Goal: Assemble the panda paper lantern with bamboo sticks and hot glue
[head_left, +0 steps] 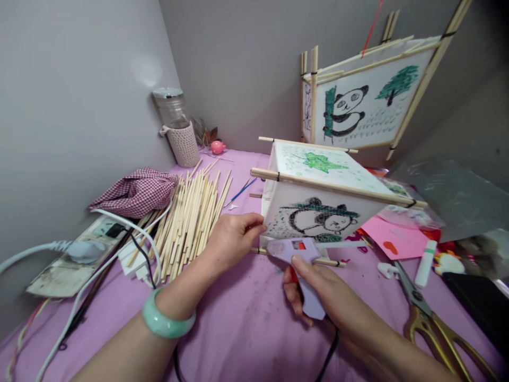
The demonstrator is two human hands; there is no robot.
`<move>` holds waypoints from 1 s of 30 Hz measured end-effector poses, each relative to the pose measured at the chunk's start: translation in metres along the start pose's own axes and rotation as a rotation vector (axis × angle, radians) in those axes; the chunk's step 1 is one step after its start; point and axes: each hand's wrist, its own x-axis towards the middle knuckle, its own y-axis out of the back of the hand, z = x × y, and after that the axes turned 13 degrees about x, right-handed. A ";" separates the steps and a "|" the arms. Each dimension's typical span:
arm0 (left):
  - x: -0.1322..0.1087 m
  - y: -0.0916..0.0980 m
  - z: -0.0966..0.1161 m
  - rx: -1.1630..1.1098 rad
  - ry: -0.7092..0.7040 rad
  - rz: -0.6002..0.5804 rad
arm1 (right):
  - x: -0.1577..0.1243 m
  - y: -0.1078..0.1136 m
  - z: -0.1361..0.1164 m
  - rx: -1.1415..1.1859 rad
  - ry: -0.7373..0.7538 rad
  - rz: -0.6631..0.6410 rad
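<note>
My right hand (318,286) is wrapped around a lilac hot glue gun (312,300), with a finger at its red trigger and a white glue stick out of its back. The gun's nozzle end points left, along the lower edge of a box-shaped paper lantern (334,183). Wooden sticks frame this lantern, which lies on its side with a panda drawing facing me and a green leaf on top. My left hand (234,239) pinches the lantern's lower left edge, close to the nozzle; the fingertips are partly hidden. A green bangle (169,318) circles my left wrist.
Many wooden sticks (191,217) lie left, beside a power strip (75,260) with cables and a checked cloth (135,191). A jar (181,127) stands behind. Another panda lantern (366,101) hangs at the back right. Gold-handled scissors (427,313) and pink paper (387,236) lie right.
</note>
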 end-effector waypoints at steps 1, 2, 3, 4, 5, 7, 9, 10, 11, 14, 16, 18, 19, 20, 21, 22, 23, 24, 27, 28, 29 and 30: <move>0.000 0.000 0.000 -0.002 0.006 -0.001 | 0.000 0.000 0.000 -0.004 -0.002 0.001; 0.000 0.000 0.000 -0.004 0.010 -0.004 | 0.000 0.001 0.000 -0.007 -0.007 0.002; -0.001 0.000 0.001 -0.007 0.013 -0.008 | 0.000 0.001 0.001 -0.008 -0.009 0.005; -0.001 0.000 0.001 -0.009 0.015 -0.011 | 0.000 0.002 0.001 -0.006 -0.012 0.008; -0.001 0.000 0.001 -0.012 0.017 -0.014 | 0.000 0.003 0.001 -0.001 -0.014 0.010; -0.002 0.000 0.001 -0.018 0.016 -0.016 | -0.001 0.003 0.002 0.005 -0.012 0.014; -0.002 0.000 0.001 -0.016 0.018 -0.018 | -0.001 0.003 0.002 0.006 -0.002 0.018; -0.002 0.001 0.001 -0.011 0.020 -0.019 | -0.002 0.003 0.002 0.003 0.002 0.019; -0.001 0.001 0.002 -0.005 0.021 -0.020 | -0.002 0.002 0.001 0.000 0.009 0.019; -0.001 0.001 0.002 0.003 0.023 -0.021 | -0.003 0.003 0.000 -0.013 0.009 0.036; -0.001 0.000 0.002 0.007 0.023 -0.021 | -0.005 0.004 -0.001 -0.019 0.002 0.049; -0.001 0.000 0.001 0.016 0.022 -0.016 | -0.007 0.005 -0.002 -0.016 0.004 0.046; -0.001 -0.001 0.001 0.019 0.021 -0.014 | -0.007 0.005 -0.002 -0.013 0.007 0.041; -0.001 -0.001 0.001 0.020 0.020 -0.013 | -0.007 0.005 -0.002 -0.008 0.010 0.038; -0.001 -0.001 0.000 0.016 0.018 -0.012 | -0.007 0.004 -0.002 -0.004 0.011 0.035; -0.001 -0.001 0.000 0.011 0.016 -0.015 | -0.007 0.003 -0.002 -0.002 0.009 0.034; -0.001 -0.002 0.000 0.006 0.013 -0.018 | -0.006 0.002 -0.001 0.000 0.006 0.030; -0.001 -0.002 -0.001 0.001 0.010 -0.020 | -0.005 0.001 0.000 0.004 0.006 0.023; 0.000 -0.002 -0.001 -0.004 0.008 -0.020 | -0.002 -0.002 0.001 0.016 0.013 0.003; -0.001 -0.002 -0.001 -0.004 0.009 -0.020 | -0.002 -0.002 0.001 0.019 0.013 -0.001; -0.001 -0.002 -0.001 -0.005 0.010 -0.020 | -0.002 -0.002 0.001 0.019 0.012 -0.001; -0.001 -0.002 -0.001 -0.006 0.012 -0.021 | -0.002 -0.002 0.001 0.015 0.009 0.004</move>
